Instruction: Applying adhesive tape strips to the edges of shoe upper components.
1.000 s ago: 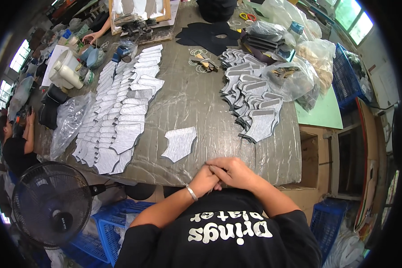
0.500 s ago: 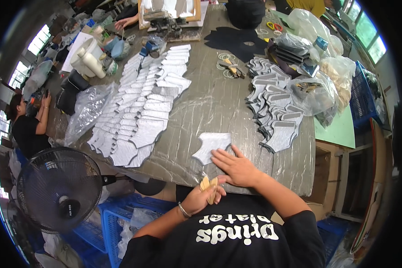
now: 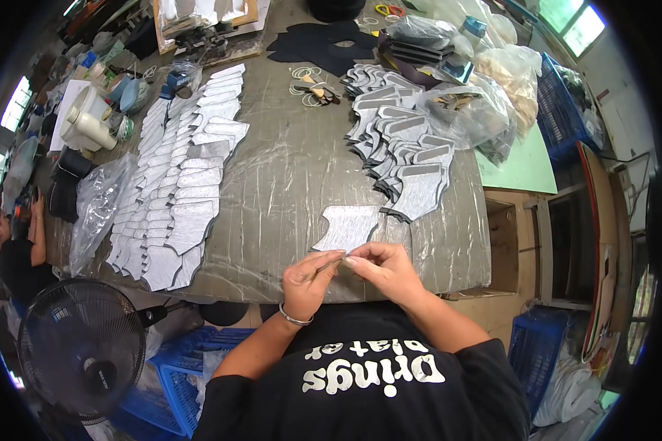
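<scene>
My left hand point(image 3: 309, 283) is closed near the table's front edge, palm turned in, around small tan-backed strips; only a thin edge shows between its fingers. My right hand point(image 3: 386, 270) meets it at the fingertips, thumb and forefinger pinched on something too small to make out. Just beyond both hands a single light grey cut piece point(image 3: 348, 226) with curved sides lies flat. To the right sits an overlapping stack of similar grey pieces point(image 3: 419, 192), many bearing a darker grey rounded strip.
Overlapping rows of grey pieces point(image 3: 187, 184) cover the table's left part. Farther back are a small bundle of strips with rubber bands point(image 3: 315, 88), a black cut sheet point(image 3: 320, 45) and clear bags point(image 3: 511, 81). A fan point(image 3: 84, 353) stands front left; a person sits at far left.
My right hand has lifted off the grey piece and come to my left hand, which has risen toward the table edge. The view has shifted, moving the table contents leftward.
</scene>
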A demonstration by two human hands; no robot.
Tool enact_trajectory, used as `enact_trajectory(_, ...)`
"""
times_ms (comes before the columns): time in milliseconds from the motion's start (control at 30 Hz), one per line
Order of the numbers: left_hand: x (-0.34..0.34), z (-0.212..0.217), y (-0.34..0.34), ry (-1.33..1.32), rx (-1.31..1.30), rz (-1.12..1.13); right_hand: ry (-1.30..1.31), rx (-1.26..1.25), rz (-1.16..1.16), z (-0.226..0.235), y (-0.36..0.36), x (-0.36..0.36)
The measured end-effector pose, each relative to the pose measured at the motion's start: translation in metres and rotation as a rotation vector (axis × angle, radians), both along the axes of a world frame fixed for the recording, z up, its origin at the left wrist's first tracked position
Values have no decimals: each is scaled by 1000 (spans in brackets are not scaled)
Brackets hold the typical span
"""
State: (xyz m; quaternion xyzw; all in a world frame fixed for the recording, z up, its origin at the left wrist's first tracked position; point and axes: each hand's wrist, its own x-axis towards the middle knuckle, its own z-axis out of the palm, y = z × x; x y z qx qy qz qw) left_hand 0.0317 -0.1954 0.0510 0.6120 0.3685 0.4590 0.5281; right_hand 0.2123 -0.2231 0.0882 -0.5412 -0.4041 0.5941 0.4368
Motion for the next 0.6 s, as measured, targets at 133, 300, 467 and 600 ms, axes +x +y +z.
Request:
enact_trajectory(133,2,-4,4,58,246,43,203,-137,-3,-7,2,0)
enact_trajectory(300,3,-8,2,16,79,7,321,-242,-29,-11,4,3)
enact_trajectory(467,4,-13,4,-11,-2,1,370,-248,-54,-17,3,2)
enact_trajectory(600,5,-11,4,39,63,-5,393,-218,-90,-22,1,3)
